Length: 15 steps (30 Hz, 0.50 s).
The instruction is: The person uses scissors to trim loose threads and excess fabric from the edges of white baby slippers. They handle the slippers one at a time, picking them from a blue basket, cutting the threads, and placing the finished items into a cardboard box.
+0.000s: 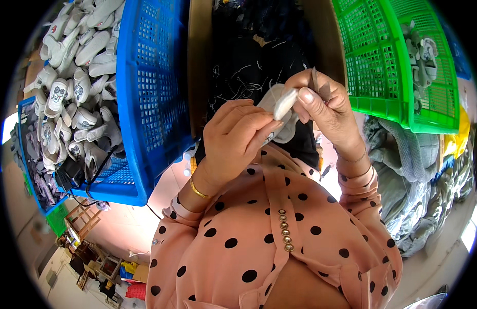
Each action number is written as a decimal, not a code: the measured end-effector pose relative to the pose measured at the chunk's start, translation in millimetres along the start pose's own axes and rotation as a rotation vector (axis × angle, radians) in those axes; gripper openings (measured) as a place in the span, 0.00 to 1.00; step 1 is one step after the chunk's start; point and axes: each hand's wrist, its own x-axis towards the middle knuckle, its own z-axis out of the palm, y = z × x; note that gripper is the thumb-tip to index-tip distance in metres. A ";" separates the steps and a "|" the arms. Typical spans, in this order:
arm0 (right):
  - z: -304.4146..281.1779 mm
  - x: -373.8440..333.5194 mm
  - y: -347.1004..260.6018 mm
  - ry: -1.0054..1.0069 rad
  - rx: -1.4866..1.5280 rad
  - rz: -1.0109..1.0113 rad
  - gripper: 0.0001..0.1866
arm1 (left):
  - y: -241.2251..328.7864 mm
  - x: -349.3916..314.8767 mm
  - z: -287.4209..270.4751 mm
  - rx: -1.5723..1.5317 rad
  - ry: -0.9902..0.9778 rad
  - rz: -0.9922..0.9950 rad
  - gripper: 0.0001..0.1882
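A small pale grey-and-white cloth shoe (286, 104) is held up in front of my chest, over my dark trousers. My left hand (231, 136) is closed on its near left side, fingertips pressed to the edge. On the other side, my right hand (326, 110) pinches the shoe between thumb and fingers. A thin, grey-brown pointed piece (322, 88) sticks up from the right hand; its kind is not clear. Part of the shoe is hidden behind my fingers. Loose white threads lie on the dark trousers (238, 69).
To the left stands a blue plastic basket (153, 92) beside a heap of similar pale shoes (81, 92). Green baskets (375, 56) stand at the right, one holding grey shoes (424, 59). Below them lie grey fabric pieces and plastic bags (403, 185). A black cable (97, 177) hangs by the blue basket.
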 end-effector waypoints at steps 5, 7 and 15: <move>-2.4 5.5 -2.2 -0.102 -0.145 -0.208 0.16 | 1.3 8.5 3.7 0.129 -0.017 0.221 0.12; 2.2 4.1 -11.1 -0.081 -0.188 -0.189 0.12 | 7.6 9.2 2.6 0.164 -0.053 0.228 0.10; -21.8 2.6 -20.4 -0.101 -0.116 0.012 0.06 | 4.9 -0.6 0.2 -0.430 0.001 -0.316 0.05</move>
